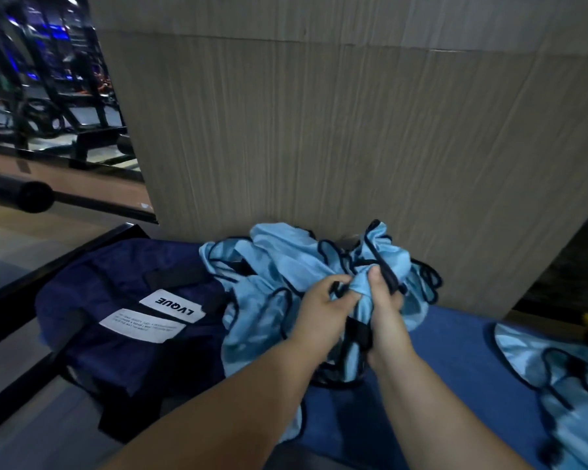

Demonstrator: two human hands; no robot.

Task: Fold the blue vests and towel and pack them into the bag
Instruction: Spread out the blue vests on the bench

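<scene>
Your left hand [321, 301] and right hand [384, 305] both pinch one blue vest [358, 288] on the pile [269, 262]. The bag [123, 293] sits left, nearer your left hand.

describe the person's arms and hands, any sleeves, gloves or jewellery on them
The left hand and the right hand are bare: no gloves, and no rings show on the fingers in view. The left forearm and right forearm are bare too, with no sleeve, watch or band visible up to the picture's lower edge.
</scene>
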